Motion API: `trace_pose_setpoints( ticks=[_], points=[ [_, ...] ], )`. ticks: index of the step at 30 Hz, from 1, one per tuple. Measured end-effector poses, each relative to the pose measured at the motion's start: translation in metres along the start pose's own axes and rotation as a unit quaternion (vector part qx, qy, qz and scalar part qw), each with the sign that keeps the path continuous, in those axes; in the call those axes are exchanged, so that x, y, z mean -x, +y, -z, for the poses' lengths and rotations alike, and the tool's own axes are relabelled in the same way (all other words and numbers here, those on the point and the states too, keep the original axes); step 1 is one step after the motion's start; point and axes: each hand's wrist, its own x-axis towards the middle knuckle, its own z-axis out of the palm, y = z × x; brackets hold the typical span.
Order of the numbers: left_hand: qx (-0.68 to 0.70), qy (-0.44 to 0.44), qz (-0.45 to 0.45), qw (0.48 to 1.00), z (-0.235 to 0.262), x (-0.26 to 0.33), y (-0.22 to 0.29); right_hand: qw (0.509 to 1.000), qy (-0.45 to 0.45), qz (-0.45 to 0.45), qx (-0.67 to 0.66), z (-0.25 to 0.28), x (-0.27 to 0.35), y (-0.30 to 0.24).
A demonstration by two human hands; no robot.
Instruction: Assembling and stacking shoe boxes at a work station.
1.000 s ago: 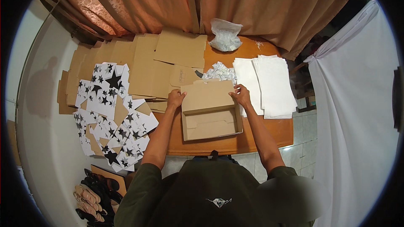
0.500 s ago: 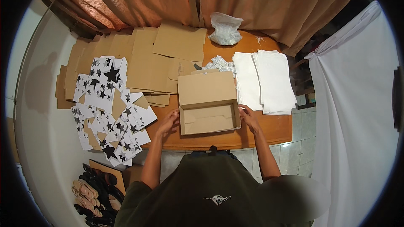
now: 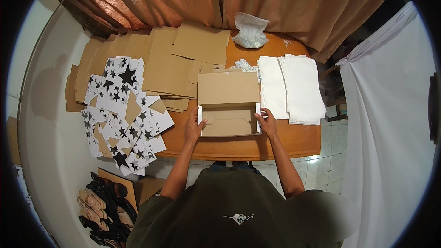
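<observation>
– Wooden surface [image 3: 296, 142]: what's on it?
– Open cardboard box [image 3: 229, 105], lid [image 3: 228, 87] raised, near the front edge.
– Grip?
– Left hand [image 3: 193, 128] clamped on the left white flap [image 3: 199, 115], right hand [image 3: 268, 123] on the right white flap [image 3: 258, 111].

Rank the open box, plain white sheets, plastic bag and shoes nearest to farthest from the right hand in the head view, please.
1. Open box: touching the right hand, leftward.
2. Plain white sheets: beyond, rightward.
3. Plastic bag: farther back.
4. Shoes: lower left.

Brown table [image 3: 294, 143]: open box [image 3: 228, 88], cardboard sheets [image 3: 165, 71], white sheets [image 3: 302, 87], plastic bag [image 3: 251, 34].
</observation>
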Motion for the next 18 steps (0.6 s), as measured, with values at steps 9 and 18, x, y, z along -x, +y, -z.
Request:
trace_pose_setpoints(
  ticks=[9, 18],
  points=[
    [-0.11, 0.016, -0.069, 0.991, 0.003, -0.004, -0.003, 0.998, -0.022, -0.02, 0.053, 0.003, 0.0, -0.02],
    [-0.203, 0.01, -0.362, 0.91, 0.009, 0.058, 0.034, 0.889, -0.047, 0.355, 0.286, -0.014, 0.078, -0.07]
  ],
)
